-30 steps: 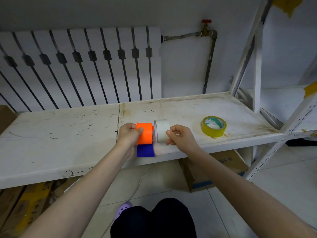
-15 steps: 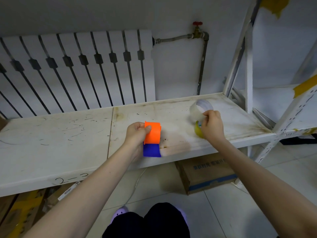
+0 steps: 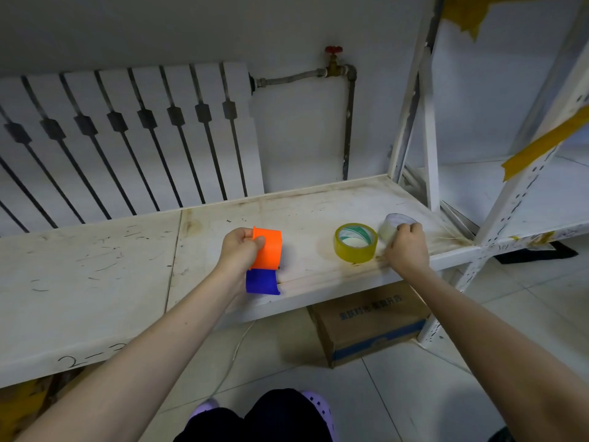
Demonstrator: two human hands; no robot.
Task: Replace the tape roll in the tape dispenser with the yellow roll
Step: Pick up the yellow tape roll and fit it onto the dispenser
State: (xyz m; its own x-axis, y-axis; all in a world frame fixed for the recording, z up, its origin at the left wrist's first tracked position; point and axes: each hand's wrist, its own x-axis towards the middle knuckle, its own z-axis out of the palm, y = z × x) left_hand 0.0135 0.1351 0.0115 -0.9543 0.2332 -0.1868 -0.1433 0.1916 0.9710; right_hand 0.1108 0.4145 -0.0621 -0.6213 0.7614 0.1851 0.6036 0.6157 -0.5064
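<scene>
My left hand (image 3: 239, 250) grips the tape dispenser (image 3: 267, 254), orange on top and blue below, over the front edge of the white shelf (image 3: 95, 282). No roll shows in the dispenser. The yellow roll (image 3: 355, 242) lies flat on the shelf, to the right of the dispenser. Just right of it, my right hand (image 3: 406, 247) holds the clear tape roll (image 3: 392, 225) down at the shelf surface; whether the roll rests on the shelf I cannot tell.
A white radiator (image 3: 127, 138) and a pipe with a red valve (image 3: 333, 52) stand behind the shelf. A white shelf upright (image 3: 427, 122) rises at the right end. A cardboard box (image 3: 369, 323) sits on the floor under the shelf.
My right hand pulled the clear roll off the dispenser and carried it right, past the yellow roll, down to the shelf. My left hand kept hold of the dispenser.
</scene>
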